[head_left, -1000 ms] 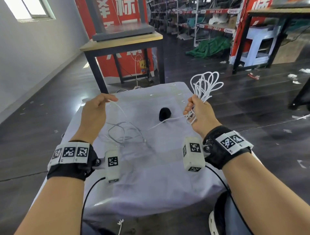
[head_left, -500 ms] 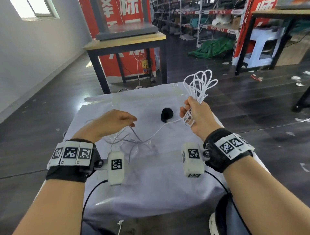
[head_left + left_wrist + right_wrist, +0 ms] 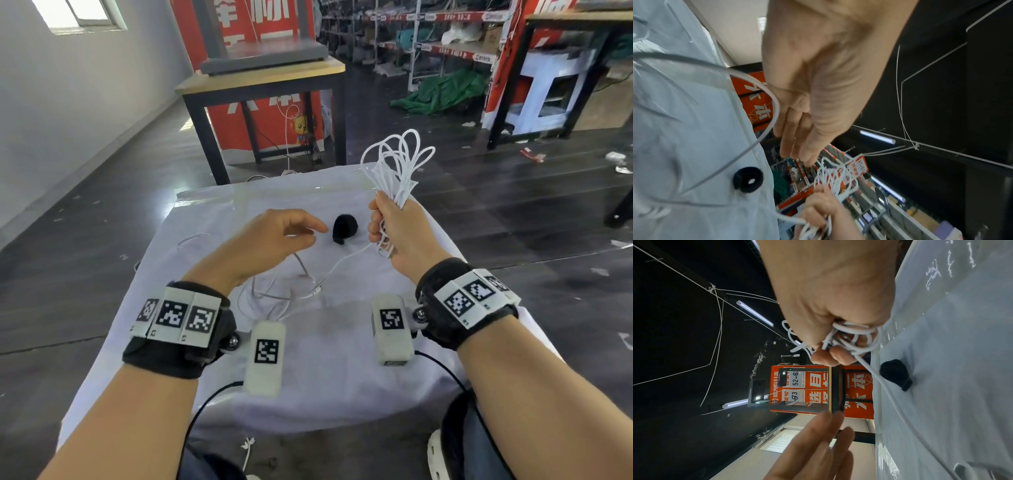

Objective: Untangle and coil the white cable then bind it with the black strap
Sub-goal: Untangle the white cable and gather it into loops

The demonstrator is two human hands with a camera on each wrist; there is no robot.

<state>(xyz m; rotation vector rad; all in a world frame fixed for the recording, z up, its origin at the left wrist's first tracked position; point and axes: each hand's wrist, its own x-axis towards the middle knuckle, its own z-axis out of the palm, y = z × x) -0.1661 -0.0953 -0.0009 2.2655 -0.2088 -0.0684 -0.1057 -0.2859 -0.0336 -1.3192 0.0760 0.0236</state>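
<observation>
Room: warehouse floor with shelving and red signs beyond my hands; a wooden table (image 3: 260, 73) stands ahead of them.
Surface: white cloth (image 3: 329, 370) spread under both my hands.
Right hand: my right hand (image 3: 400, 233) is fisted around a bundle of loops of the white cable (image 3: 397, 164); the loops fan up and away above my knuckles, and shorter ends hang below my fist.
Loose cable: one strand runs from under my right fist down to the cloth, toward my left wrist, where the rest lies in slack tangles beneath my left palm.
Left hand: my left hand (image 3: 270, 240) hovers above the cloth, fingers (image 3: 795, 142) nearly straight and together, pointing toward my right hand; a strand curves just beside them, but I cannot tell whether they touch it.
Black strap: the black strap (image 3: 344, 228) lies rolled on the cloth between my two hands, just past my left fingertips, apart from both.
</observation>
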